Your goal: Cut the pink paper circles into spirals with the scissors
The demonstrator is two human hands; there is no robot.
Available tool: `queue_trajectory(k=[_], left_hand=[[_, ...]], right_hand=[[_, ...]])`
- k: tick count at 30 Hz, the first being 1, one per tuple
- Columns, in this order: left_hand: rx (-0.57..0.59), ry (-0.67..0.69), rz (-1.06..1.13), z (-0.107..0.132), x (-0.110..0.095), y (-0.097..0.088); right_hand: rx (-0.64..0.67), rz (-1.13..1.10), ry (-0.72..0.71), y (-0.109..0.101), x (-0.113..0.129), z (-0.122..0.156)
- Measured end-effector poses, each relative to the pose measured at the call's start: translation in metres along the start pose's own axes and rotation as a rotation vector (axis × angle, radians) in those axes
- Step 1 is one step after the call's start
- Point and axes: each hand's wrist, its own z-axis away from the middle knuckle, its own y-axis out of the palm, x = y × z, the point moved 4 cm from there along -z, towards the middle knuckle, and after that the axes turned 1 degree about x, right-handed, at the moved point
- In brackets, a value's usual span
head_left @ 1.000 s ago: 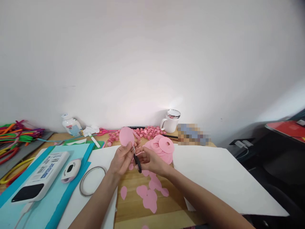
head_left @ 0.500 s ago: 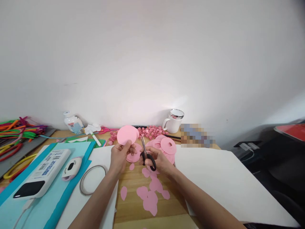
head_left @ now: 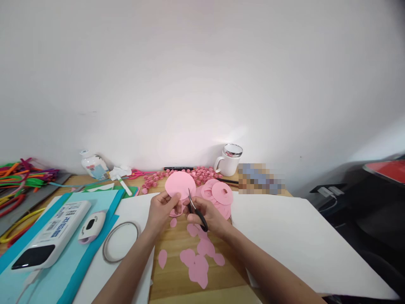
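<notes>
Between thumb and fingers, my left hand (head_left: 163, 210) pinches a round pink paper disc (head_left: 180, 184) held up above the table. My right hand (head_left: 212, 216) grips black-handled scissors (head_left: 198, 212), whose blades point up and overlap the disc's right edge; whether they cut into it I cannot tell. Just behind my right hand lies a pile of pink paper rings (head_left: 222, 193) with holes in the middle. Pink petal-shaped paper pieces (head_left: 198, 268) are scattered on the wood below my hands. More pink paper is partly hidden under my left hand.
Small pink rolled paper buds (head_left: 205, 174) lie along the wall near a white mug (head_left: 230, 160). At left are a power bank (head_left: 52, 234), a tape roll (head_left: 120, 241), a white bottle (head_left: 94, 164) and colourful pipe cleaners (head_left: 23, 177). White boards (head_left: 294, 240) flank the bare wood.
My left hand has brought the paper disc right and down towards the scissors. The blades now overlap the disc's edge, and the scissor handles have come closer together.
</notes>
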Motion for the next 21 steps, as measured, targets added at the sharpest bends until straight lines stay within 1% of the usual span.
queue_trajectory(k=[5,8,13,18,21], left_hand=[[-0.008,-0.043,-0.066,0.0011,0.0015,-0.0002],[0.015,-0.041,-0.095,0.0013,0.0006,0.0001],[0.059,-0.023,-0.132,0.0003,0.0012,-0.0001],[0.051,-0.023,-0.131,-0.0006,0.0012,-0.0008],[0.069,-0.055,-0.129,0.0009,0.0005,0.0018]], right_hand=[[-0.084,0.022,-0.03,-0.0022,0.005,0.0002],[-0.126,0.038,-0.046,-0.0043,0.005,0.0002],[-0.138,-0.011,-0.043,-0.0069,0.0014,0.0],[-0.135,0.01,-0.067,-0.0069,0.0012,0.0004],[-0.142,0.005,-0.054,-0.0049,0.0009,0.0009]])
